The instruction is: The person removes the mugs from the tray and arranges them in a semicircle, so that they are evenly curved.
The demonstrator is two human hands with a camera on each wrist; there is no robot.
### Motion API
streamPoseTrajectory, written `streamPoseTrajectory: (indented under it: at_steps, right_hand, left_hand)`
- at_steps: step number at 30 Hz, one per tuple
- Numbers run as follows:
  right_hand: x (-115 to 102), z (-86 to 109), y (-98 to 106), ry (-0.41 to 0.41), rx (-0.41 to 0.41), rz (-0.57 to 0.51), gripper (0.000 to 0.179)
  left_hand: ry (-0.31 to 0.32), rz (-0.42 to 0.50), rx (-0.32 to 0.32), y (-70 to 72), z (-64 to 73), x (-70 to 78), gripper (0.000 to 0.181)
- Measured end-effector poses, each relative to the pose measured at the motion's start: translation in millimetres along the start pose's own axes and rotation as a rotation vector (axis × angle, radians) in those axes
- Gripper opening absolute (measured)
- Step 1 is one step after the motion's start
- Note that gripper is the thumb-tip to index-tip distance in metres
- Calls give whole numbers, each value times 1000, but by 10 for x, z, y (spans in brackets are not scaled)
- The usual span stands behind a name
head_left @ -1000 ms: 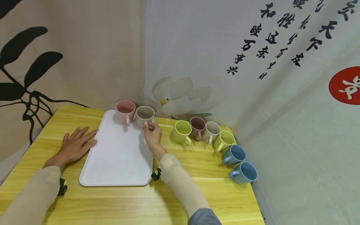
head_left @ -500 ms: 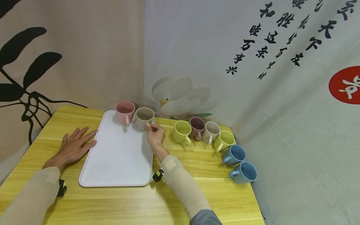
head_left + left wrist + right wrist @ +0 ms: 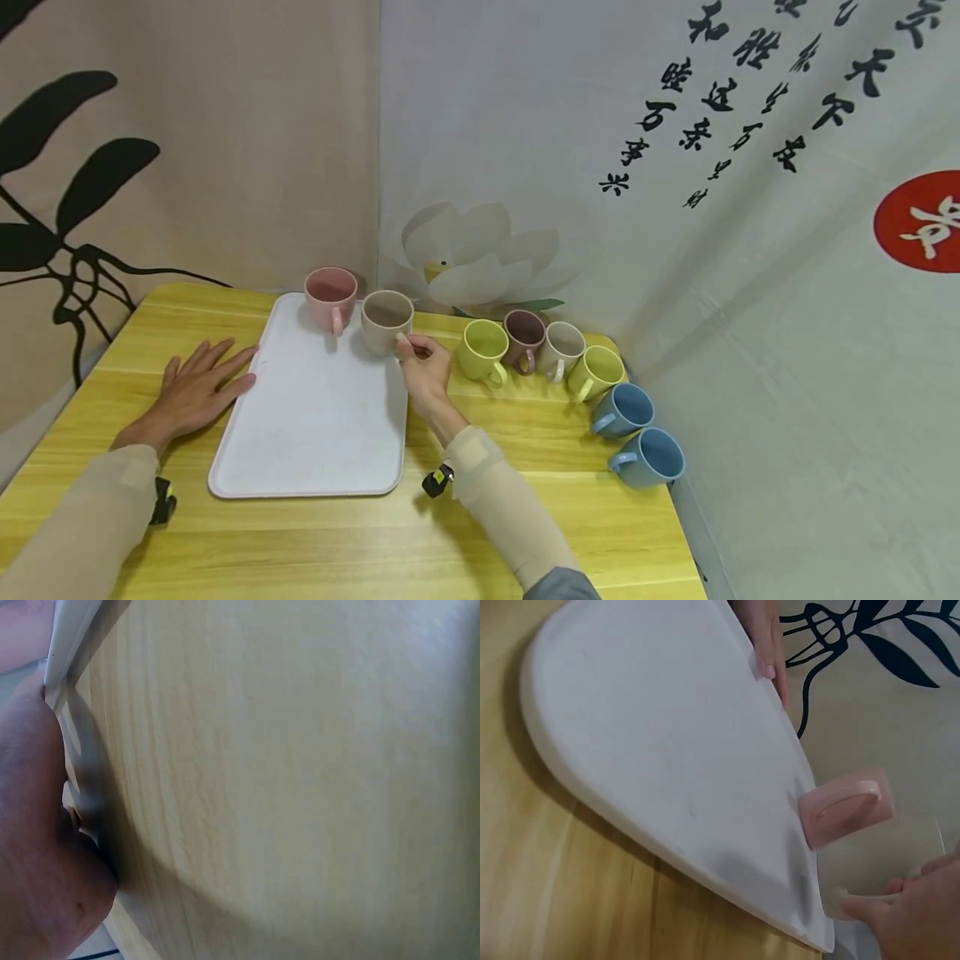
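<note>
A beige mug (image 3: 384, 335) stands upright at the back right corner of a white tray (image 3: 315, 417). My right hand (image 3: 427, 377) pinches its handle, which points to the front right. In the right wrist view, this hand (image 3: 919, 911) is at the lower right beside the pale mug. A pink mug (image 3: 328, 310) stands just left of the beige one, its handle toward me. My left hand (image 3: 191, 393) lies with fingers spread on the table, fingertips at the tray's left edge; the left wrist view shows only part of that hand (image 3: 45, 847).
Right of the tray a curved row of mugs stands on the wooden table (image 3: 322, 550): a yellow mug (image 3: 480, 354), a purple mug (image 3: 523, 337), a white mug (image 3: 562, 350), another yellow mug (image 3: 596, 375) and two blue mugs (image 3: 622, 412). Printed curtains hang behind.
My right hand has moved a little right and toward me, still holding the handle. The beige mug's handle has swung right, and the mug has shifted slightly nearer. My left hand has stayed put.
</note>
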State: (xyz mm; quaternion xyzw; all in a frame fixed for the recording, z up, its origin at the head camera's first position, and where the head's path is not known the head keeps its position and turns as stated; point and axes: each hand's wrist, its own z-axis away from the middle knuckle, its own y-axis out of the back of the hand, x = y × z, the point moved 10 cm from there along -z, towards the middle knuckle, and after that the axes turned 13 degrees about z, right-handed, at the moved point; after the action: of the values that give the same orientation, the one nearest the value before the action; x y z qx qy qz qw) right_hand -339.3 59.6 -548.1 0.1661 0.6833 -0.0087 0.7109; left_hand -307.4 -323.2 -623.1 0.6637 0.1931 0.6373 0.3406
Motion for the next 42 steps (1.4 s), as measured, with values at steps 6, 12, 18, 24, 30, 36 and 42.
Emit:
streamPoseTrajectory:
  at_steps: [6,12,18,24,30,36,42]
  right_hand:
    - [-63,82,110,9,-65,-54,11]
    - [-92,183,240,16,-106,-106,15]
    - [-105,268,406,42,-133,-117,17]
    - [-93,338,591,29,-180,-123,20]
    - [-66,383,784,28,-206,-130,23]
    - [-9,416,986,28,-229,-139,25]
    - [76,435,1183,45,-242,-135,26]
  left_hand:
    - [-4,-14,3,15,8,36,72]
    - [-3,-21,2,10,12,45,71]
    - [-17,-22,21,17,10,36,70]
    - [-26,-24,29,17,4,33,69]
    - [-18,-18,18,20,-1,34,70]
    - [-28,-18,17,22,9,57,69]
    - [-25,-11,14,22,5,50,70]
